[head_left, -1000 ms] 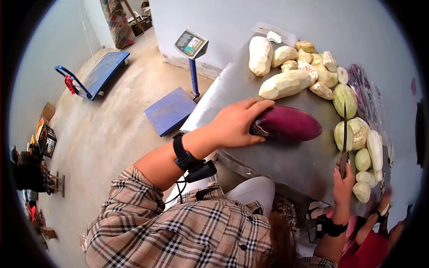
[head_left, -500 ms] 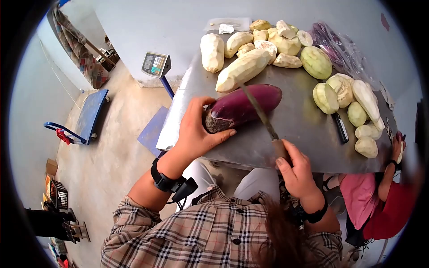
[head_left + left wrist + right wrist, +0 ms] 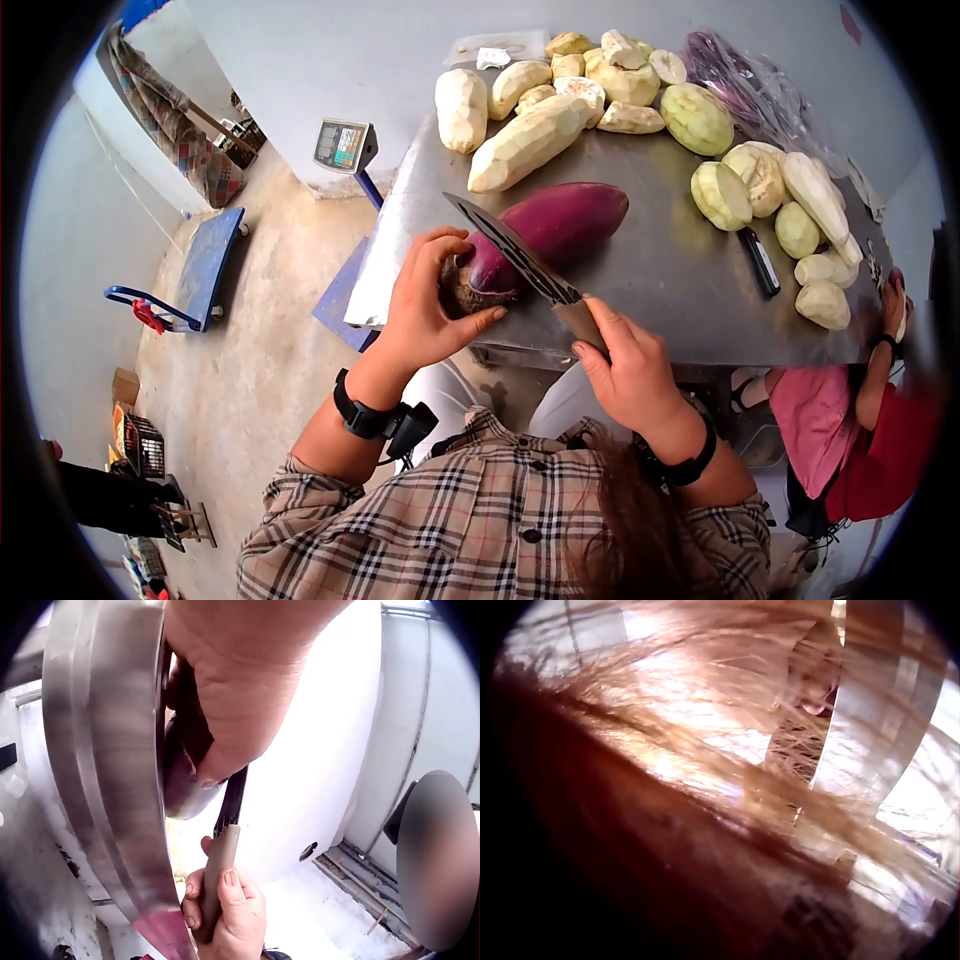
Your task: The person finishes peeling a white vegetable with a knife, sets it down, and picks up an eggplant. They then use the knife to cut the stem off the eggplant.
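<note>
A large purple eggplant [image 3: 575, 218] lies on the metal table, its rough brown stem end toward the left. My left hand [image 3: 420, 300] grips that stem end, fingers on the far side and thumb on the near side. In my right hand [image 3: 632, 372] is a knife [image 3: 515, 255], held by its wooden handle. Its dark blade slants across the eggplant close to the stem end, overlapping it in the head view. The left wrist view shows the knife handle [image 3: 222, 862] just below the left thumb. Strands of hair [image 3: 705, 765] hide most of the right wrist view.
Several peeled pale eggplants [image 3: 530, 145] lie along the table's far side, more at the right around a black-handled tool [image 3: 760, 262]. A plastic bag [image 3: 760, 95] of purple eggplants sits behind. Another person in red [image 3: 885, 450] is at right. A scale [image 3: 342, 146] and blue trolley [image 3: 208, 270] stand left.
The right hand has brought the knife from the right side of the table leftward to the eggplant's stem end. The left hand keeps its grip on the eggplant; the head view has turned right.
</note>
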`<state>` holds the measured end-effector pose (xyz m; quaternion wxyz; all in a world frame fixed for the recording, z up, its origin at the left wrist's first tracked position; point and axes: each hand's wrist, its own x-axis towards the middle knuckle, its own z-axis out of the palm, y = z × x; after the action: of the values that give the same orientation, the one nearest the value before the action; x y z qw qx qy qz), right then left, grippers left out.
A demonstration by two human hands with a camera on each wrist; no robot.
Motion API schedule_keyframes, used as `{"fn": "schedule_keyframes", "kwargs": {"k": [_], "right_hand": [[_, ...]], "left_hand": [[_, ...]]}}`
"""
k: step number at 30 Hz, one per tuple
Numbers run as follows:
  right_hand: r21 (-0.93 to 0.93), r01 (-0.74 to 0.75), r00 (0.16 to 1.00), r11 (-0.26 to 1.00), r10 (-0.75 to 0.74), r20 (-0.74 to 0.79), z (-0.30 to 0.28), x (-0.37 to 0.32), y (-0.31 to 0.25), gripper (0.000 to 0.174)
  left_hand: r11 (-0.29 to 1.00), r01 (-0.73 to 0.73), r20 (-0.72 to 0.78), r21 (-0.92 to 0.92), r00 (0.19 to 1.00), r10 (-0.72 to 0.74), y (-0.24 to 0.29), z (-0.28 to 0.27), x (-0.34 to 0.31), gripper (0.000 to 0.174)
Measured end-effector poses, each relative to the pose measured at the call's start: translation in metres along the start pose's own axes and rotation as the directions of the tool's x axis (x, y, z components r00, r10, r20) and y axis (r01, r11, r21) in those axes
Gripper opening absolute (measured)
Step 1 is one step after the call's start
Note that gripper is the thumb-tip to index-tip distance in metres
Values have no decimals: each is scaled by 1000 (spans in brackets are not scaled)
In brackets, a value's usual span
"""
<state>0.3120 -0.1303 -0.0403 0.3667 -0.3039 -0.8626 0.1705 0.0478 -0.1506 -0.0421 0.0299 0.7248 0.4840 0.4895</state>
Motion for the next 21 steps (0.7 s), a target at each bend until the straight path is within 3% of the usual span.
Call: {"fn": "schedule_keyframes", "kwargs": {"k": [5, 9, 12, 21], "right_hand": [[-130, 15, 1000, 991, -16, -9, 3, -1, -3, 54], [-236, 25, 1000, 971, -27, -2, 6, -1, -7, 56], [-254, 25, 1000, 967, -25, 4, 6, 2, -8, 57], [-272, 44, 999, 961, -38, 29, 0, 10, -10, 58]], "left_hand": [[999, 24, -67, 49, 998, -20, 4, 4, -4, 68], [975, -37, -108, 220, 992, 62, 7, 6, -7, 66], [980, -49, -153, 190, 985, 79, 9, 8, -6, 63], [964, -117, -82, 239, 987, 141, 7, 6, -7, 62]]}}
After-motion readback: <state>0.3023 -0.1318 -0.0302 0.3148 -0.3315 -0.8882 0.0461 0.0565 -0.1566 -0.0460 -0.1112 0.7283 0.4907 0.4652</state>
